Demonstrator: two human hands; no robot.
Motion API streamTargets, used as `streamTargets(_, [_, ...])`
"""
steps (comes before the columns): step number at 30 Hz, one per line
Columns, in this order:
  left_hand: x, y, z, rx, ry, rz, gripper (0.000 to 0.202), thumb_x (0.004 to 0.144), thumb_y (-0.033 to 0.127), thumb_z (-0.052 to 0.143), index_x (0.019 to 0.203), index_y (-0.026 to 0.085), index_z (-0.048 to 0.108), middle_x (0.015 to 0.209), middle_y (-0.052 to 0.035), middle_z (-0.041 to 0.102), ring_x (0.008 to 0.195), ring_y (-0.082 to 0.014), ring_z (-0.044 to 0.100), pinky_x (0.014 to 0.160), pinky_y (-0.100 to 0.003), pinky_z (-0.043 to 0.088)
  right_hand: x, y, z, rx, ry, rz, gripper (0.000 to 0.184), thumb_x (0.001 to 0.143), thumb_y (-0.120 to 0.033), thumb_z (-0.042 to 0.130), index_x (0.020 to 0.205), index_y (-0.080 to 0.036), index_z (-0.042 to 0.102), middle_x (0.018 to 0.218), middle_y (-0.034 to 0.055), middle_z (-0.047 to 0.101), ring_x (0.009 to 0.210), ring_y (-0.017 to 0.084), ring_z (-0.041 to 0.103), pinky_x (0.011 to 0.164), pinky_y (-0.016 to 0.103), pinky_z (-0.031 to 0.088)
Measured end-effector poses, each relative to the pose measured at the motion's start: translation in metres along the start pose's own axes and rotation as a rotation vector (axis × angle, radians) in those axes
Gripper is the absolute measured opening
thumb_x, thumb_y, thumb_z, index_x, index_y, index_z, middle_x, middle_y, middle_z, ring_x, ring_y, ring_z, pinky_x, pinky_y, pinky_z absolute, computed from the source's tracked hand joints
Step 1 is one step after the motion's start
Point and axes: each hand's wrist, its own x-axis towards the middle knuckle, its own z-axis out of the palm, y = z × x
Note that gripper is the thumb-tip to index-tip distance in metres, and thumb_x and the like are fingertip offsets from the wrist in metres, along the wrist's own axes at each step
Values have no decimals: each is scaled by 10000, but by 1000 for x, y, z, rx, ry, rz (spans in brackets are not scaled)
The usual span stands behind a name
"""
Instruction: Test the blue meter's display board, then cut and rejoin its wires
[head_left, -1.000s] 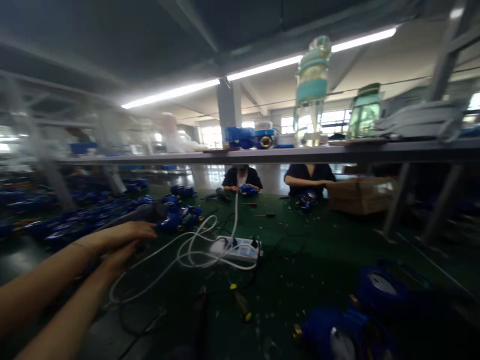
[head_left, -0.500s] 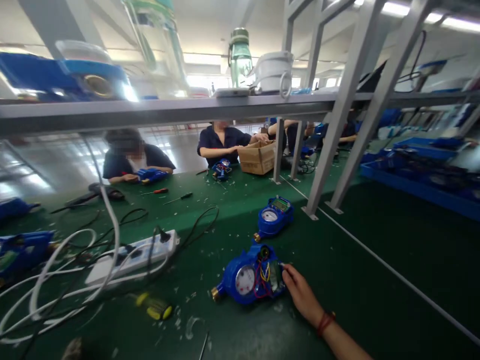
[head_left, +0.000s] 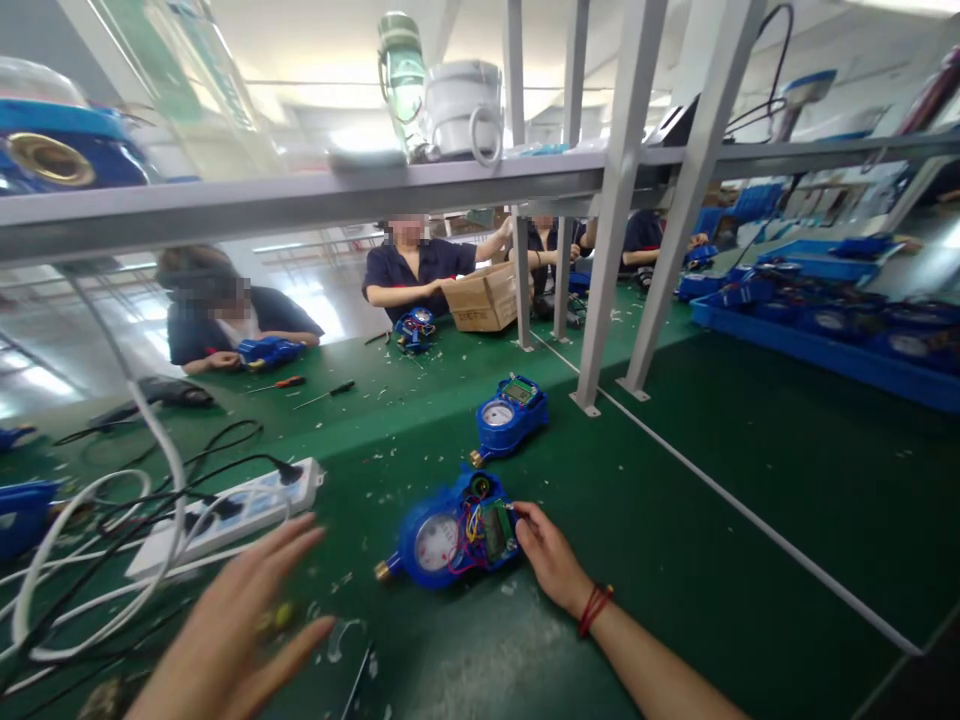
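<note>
The near meter (head_left: 442, 542) lies face up on the green worktop (head_left: 675, 580), its brass fitting pointing left, and it looks only partway through the work: the electronics end is uncovered, with red, yellow and white wires (head_left: 471, 522) loose across it beside a display board (head_left: 496, 530). The dial is in place, so what seems left is tidying those leads and closing that end up. The right hand (head_left: 553, 562) has its grip at that end, finger and thumb drawn together in what looks like a light pinch on the edge. The left hand (head_left: 229, 620) is blurred, its grip spread wide with the thumb well apart, holding nothing, in front of the power strip (head_left: 251, 500) and apart from the meter. Just beyond, a second meter (head_left: 504, 425) stands untouched; its display is seated and no loose leads can be made out, so it appears further along, though it too shows bare green board and no cover that I can see
</note>
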Motion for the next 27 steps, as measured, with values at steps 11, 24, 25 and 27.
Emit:
streamTargets(11, [77,64,70,14,-233,9,913,639,436,660,1391,234,183,1396,-80,377,1232,-227,420,1005,-311,374,-6,0,-17,-62,-154,-93,842,613,-326,780,1334,-196,365,1328,121,458,1161,264,485,943,402,430])
streamTargets(24, [27,143,69,108,-171,-533,837,693,554,529,1366,128,272,1292,-165,464,870,-315,622,714,-410,503,-9,-12,9,-70,-67,-61,699,757,-355,650,1351,-224,304,1354,118,449,1226,275,443,1022,451,357])
streamTargets(25, [20,148,65,92,-202,-578,855,697,553,524,1376,106,258,1291,-174,463,880,-318,619,728,-415,502,-11,-16,11,-65,-72,-56,670,766,-361,640,1336,-220,316,1337,122,465,1203,274,468,1006,446,377])
streamTargets(27, [8,155,59,34,-270,-658,880,706,549,509,1395,82,222,1299,-183,458,903,-316,615,771,-416,495,-12,-25,15,-66,-73,-25,668,737,-370,674,1294,-213,340,1281,124,514,1136,270,525,966,434,417])
